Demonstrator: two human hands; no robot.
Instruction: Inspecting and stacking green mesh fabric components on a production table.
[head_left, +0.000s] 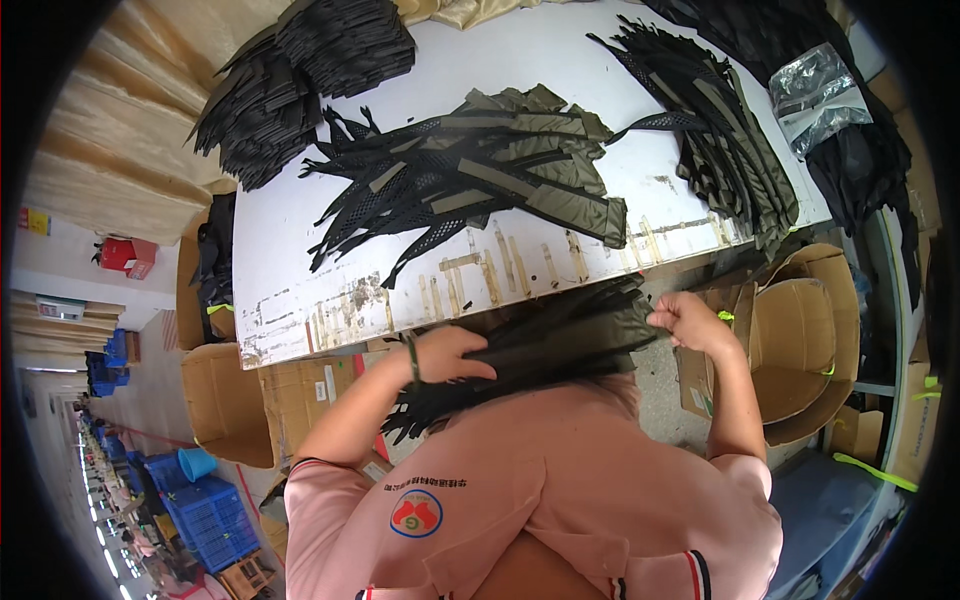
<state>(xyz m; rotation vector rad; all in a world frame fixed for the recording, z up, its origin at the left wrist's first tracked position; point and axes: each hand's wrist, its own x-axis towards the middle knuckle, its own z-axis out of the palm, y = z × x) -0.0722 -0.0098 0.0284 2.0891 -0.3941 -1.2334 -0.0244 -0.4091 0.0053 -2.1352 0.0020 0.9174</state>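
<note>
A bundle of black mesh and olive fabric strips [560, 342] lies across my lap, just below the table edge. My left hand [450, 356], with a dark bangle at the wrist, rests on the bundle's left part, its fingers stretched out and thumb apart. At the bundle's right end my right hand [690, 322] is closed in a pinch on the edge of a fabric strip. On the table, a spread pile of similar mesh and olive strips [480, 165] lies in front of me. Another pile of such strips [715, 130] lies at the right.
Stacks of black fabric pieces [345, 45] stand at the far left of the white table [510, 40]. A clear plastic bag [818, 95] lies on black fabric at the far right. Open cardboard boxes flank me, one at left [225, 405], another at right [795, 335].
</note>
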